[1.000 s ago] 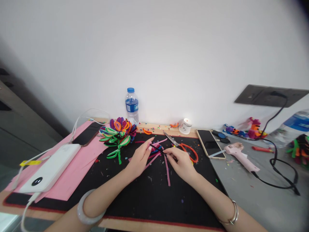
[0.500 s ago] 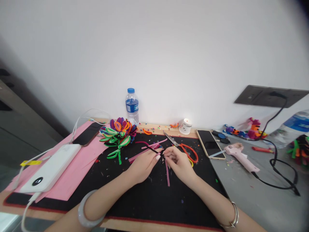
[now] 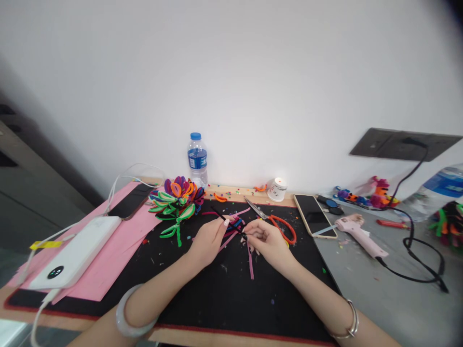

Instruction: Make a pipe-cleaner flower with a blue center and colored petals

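1. Where the two hands meet over the black mat (image 3: 217, 299), a black pipe cleaner (image 3: 231, 224) runs slantwise between them: its upper end is pinched in the fingertips of the left hand (image 3: 207, 239), its lower end in the fingertips of the right hand (image 3: 266, 239). Both hands are closed to a pinch on it; remaining fingers curl loosely.
2. Pink pipe cleaners (image 3: 250, 258) lie loose on the mat directly under and beside the hands, one strand pointing toward the near edge.
3. Orange-handled scissors (image 3: 277, 223) lie just beyond the right hand, blades pointing up-left.
4. Pipe-cleaner flower (image 3: 176, 197), multicoloured, lies beyond the left hand; a water bottle (image 3: 197, 159) stands behind it at the wall.
5. Phone (image 3: 314, 215) and pink glue gun (image 3: 360, 234) lie right of the scissors, well apart from the hands.
6. Power bank (image 3: 74, 257) rests on pink paper (image 3: 119, 250) at far left.
7. Forearms come in from the near edge, converging; palms face inward, wrists low over the mat, a bangle on each wrist.
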`<action>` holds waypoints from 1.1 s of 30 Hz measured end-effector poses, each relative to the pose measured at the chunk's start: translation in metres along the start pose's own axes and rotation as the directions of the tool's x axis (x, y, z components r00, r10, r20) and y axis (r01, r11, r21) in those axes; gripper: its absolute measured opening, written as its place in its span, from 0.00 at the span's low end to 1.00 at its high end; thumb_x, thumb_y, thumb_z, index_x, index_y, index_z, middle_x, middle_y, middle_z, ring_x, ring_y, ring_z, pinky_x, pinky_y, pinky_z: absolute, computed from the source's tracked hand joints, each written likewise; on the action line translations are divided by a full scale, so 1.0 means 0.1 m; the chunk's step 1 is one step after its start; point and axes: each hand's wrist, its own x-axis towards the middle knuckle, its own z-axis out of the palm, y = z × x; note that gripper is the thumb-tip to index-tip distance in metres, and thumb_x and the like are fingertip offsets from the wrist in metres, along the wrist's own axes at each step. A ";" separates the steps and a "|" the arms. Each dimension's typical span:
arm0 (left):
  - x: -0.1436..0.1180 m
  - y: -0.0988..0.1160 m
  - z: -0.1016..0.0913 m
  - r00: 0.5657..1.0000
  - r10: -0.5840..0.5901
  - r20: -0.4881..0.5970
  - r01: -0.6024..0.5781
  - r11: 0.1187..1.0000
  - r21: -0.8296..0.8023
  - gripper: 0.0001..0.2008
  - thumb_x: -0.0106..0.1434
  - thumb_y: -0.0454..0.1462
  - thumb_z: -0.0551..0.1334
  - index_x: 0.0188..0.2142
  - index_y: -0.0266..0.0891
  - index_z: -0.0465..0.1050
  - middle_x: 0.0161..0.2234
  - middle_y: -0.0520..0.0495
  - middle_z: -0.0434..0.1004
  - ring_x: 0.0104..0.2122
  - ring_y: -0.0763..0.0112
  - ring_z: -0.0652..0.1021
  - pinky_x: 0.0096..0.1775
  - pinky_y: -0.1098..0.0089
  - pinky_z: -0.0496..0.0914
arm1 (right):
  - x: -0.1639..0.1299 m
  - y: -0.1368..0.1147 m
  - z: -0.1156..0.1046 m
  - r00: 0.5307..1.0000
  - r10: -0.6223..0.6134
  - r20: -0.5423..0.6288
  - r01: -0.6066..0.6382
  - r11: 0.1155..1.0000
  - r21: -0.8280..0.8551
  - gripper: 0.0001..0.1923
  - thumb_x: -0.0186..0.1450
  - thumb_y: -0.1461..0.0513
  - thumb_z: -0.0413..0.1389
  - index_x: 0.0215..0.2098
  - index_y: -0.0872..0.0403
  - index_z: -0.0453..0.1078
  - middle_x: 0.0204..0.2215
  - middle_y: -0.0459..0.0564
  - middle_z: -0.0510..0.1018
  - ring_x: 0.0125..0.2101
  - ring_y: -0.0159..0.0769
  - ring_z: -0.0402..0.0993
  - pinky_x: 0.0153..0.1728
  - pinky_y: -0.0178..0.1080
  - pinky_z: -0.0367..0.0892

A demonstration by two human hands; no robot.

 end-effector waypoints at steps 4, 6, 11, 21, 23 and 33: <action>-0.01 0.02 0.02 0.998 0.028 0.056 -0.029 1.000 0.012 0.19 0.66 0.40 0.42 0.45 0.38 0.69 0.42 0.45 0.75 0.44 0.66 0.73 0.47 0.67 0.64 | 0.00 -0.01 0.01 0.999 0.040 -0.001 -0.040 0.999 0.034 0.03 0.54 0.67 0.53 0.29 0.56 0.64 0.19 0.42 0.70 0.16 0.24 0.65 0.19 0.30 0.61; -0.01 0.05 0.03 0.992 0.059 0.110 -0.061 0.998 0.012 0.19 0.66 0.40 0.43 0.44 0.39 0.69 0.42 0.45 0.75 0.44 0.67 0.73 0.47 0.67 0.64 | 0.00 -0.01 0.01 0.998 0.056 0.004 -0.057 0.998 0.038 0.03 0.54 0.67 0.53 0.29 0.56 0.64 0.19 0.42 0.71 0.15 0.24 0.65 0.17 0.29 0.59; -0.01 0.07 0.02 0.990 0.068 0.122 -0.072 0.997 0.027 0.19 0.66 0.40 0.42 0.40 0.38 0.70 0.37 0.46 0.75 0.39 0.67 0.73 0.44 0.68 0.64 | 0.02 0.00 0.01 0.997 0.071 -0.006 -0.071 0.993 0.091 0.05 0.53 0.67 0.55 0.28 0.56 0.65 0.19 0.42 0.71 0.14 0.22 0.61 0.15 0.28 0.57; 0.00 0.04 0.00 0.997 -0.048 0.060 0.053 0.994 -0.095 0.19 0.66 0.41 0.42 0.29 0.36 0.67 0.28 0.49 0.70 0.30 0.70 0.69 0.35 0.71 0.62 | 0.02 -0.01 -0.04 0.999 0.034 0.009 -0.035 0.972 0.233 0.08 0.51 0.67 0.59 0.31 0.56 0.68 0.23 0.44 0.73 0.19 0.25 0.65 0.19 0.30 0.60; -0.01 0.04 0.00 0.996 -0.049 0.078 0.058 0.993 -0.106 0.19 0.66 0.42 0.42 0.29 0.36 0.67 0.26 0.50 0.69 0.28 0.71 0.69 0.34 0.72 0.61 | 0.02 -0.01 -0.05 0.999 0.034 -0.003 -0.032 0.970 0.242 0.07 0.52 0.67 0.59 0.30 0.56 0.69 0.20 0.43 0.72 0.17 0.24 0.64 0.18 0.29 0.59; -0.02 0.08 -0.02 0.991 -0.039 0.124 0.058 0.987 -0.150 0.20 0.65 0.42 0.42 0.26 0.36 0.65 0.22 0.53 0.63 0.25 0.73 0.64 0.30 0.73 0.57 | 0.03 0.02 -0.08 0.999 0.036 -0.004 -0.034 0.975 0.221 0.06 0.56 0.61 0.58 0.27 0.57 0.69 0.22 0.47 0.75 0.18 0.24 0.63 0.19 0.30 0.60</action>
